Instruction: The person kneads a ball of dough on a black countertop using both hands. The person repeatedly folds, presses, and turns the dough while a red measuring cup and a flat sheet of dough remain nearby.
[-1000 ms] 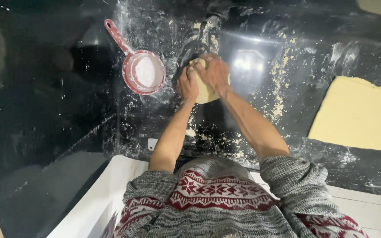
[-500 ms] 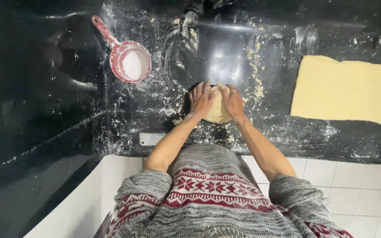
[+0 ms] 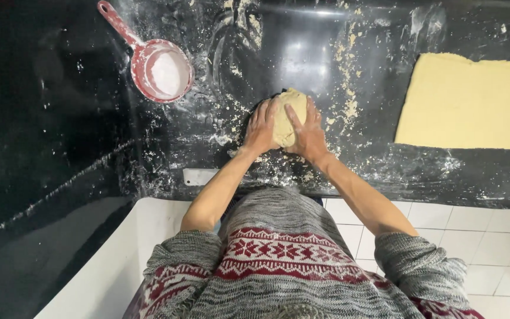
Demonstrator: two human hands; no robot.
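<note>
Both hands press on a pale dough ball [image 3: 287, 115] on the floured black counter [image 3: 60, 147]. Left hand [image 3: 262, 127] lies flat, fingers spread, against the dough's left side; right hand [image 3: 308, 131] cups over its right side, fingers curled around it. Red saucepan [image 3: 160, 71] with flour sits up-left of left hand. Rolled dough sheet [image 3: 470, 103] lies well right of right hand.

Knitted sweater [image 3: 290, 266] fills lower centre of frame — grey marled yarn, thick ribbed texture. Across chest, dark red band with white snowflake-like pattern and zigzag lines. Red patterned parts also at lower left and lower right edges. Sleeves [image 3: 178, 260] pushed up near elbows — forearms bare, left hand [image 3: 261, 127] and right hand [image 3: 309, 133] bare, dusted with flour.
</note>
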